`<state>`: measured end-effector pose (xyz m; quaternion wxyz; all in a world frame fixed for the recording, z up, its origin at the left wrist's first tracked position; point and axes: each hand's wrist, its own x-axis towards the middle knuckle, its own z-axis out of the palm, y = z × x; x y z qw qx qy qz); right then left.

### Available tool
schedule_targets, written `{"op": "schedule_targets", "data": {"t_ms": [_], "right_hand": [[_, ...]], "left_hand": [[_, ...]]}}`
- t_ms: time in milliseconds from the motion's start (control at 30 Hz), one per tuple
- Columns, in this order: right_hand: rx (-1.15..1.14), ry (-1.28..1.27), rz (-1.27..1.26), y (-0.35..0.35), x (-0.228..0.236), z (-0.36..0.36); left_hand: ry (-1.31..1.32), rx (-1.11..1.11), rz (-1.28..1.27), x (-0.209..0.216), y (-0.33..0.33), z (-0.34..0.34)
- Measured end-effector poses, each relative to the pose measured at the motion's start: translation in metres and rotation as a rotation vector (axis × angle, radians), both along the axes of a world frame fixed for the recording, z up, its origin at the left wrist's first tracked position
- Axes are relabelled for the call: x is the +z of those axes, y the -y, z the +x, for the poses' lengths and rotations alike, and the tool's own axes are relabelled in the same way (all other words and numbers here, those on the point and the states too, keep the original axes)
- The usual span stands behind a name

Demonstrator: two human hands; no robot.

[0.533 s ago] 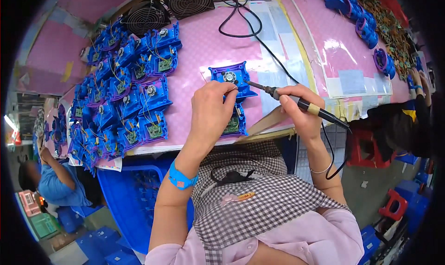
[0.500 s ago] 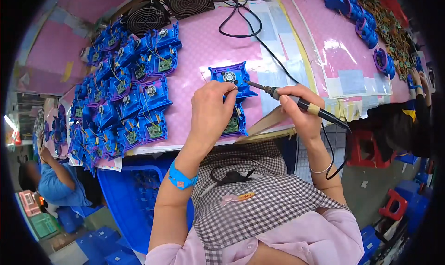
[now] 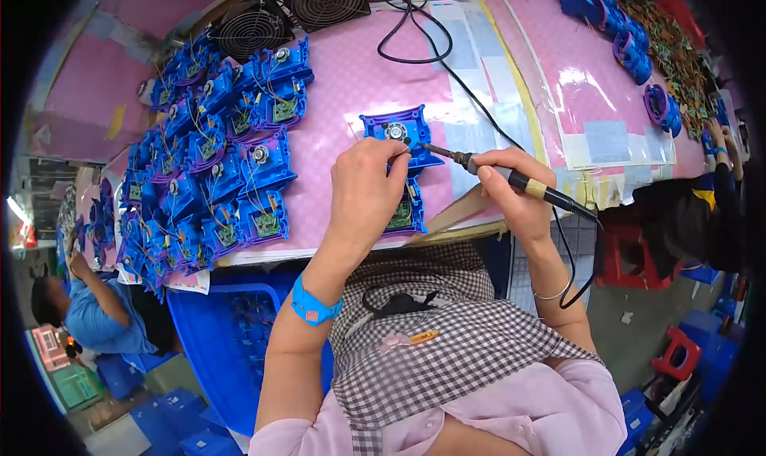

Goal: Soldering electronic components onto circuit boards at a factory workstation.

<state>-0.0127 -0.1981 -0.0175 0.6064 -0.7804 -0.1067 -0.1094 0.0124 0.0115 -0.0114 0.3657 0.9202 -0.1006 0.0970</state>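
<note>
A soldering iron with a black handle and a yellow band rests in the grip of my right hand. Its metal tip points left, close to my left fingertips, over a blue plastic housing with a round speaker. My left hand is pinched at the near side of that speaker; whatever lies between thumb and finger is too small to make out. Below the speaker part, a green circuit board in a blue shell shows partly behind my left hand.
Many blue housings with boards and wires crowd the table's left. Two black fans stand at the back. The iron's black cable crosses the table. A blue bin sits below the edge. Co-workers are left and right.
The iron's tip has shifted slightly left, nearer my left fingertips, and my right hand moved a little with it. My left hand stays almost in place.
</note>
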Motion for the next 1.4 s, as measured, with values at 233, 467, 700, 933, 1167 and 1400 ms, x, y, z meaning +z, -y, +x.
{"op": "schedule_targets", "data": {"t_ms": [233,467,700,933,1167,1400], "right_hand": [[0.0,0.0,-0.022,0.001,0.008,-0.005],[-0.051,-0.076,0.138,0.004,0.008,-0.007],[-0.07,-0.047,0.14,0.006,0.007,-0.007],[-0.078,-0.063,0.179,0.002,0.008,-0.006],[-0.079,0.01,0.149,0.006,0.011,-0.01],[-0.017,-0.014,0.128,-0.003,0.012,-0.008]], "left_hand": [[0.021,0.005,0.013,-0.001,0.0,0.0],[0.026,0.001,0.006,0.0,0.001,0.001],[0.016,-0.001,0.025,0.001,0.0,0.001],[0.09,0.018,-0.037,0.003,-0.001,0.0],[0.072,0.327,-0.306,0.01,-0.036,-0.022],[0.002,0.338,-0.336,0.002,-0.021,-0.014]]}}
